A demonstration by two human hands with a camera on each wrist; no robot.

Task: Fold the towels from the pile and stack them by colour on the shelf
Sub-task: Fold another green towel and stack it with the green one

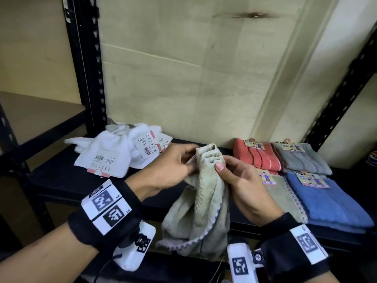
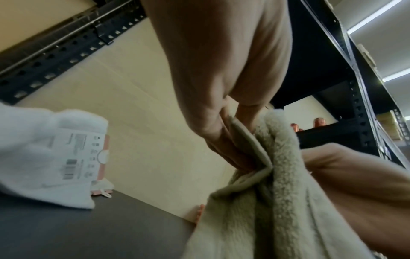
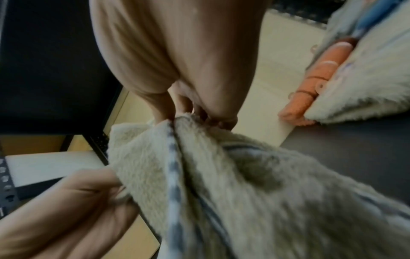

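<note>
Now both hands — left hand (image 1: 173,162), right hand (image 1: 237,178) — pinch the beige towel (image 1: 202,211) bunched; next, spread its corners to fold

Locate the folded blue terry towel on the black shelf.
In the head view, the folded blue terry towel lies front right on the black shelf, beside a beige towel, before the grey towel.

The beige towel (image 1: 204,203) is thick, fluffy terry cloth with a flat woven hem and a checked stitched trim. The white towels (image 1: 114,152) look soft and plush and carry smooth printed paper labels (image 1: 152,145). The shelf (image 1: 67,180) has a matt dark board and black painted metal posts (image 1: 89,64) punched with holes. The blue towel (image 1: 326,201) is napped cloth.
</note>
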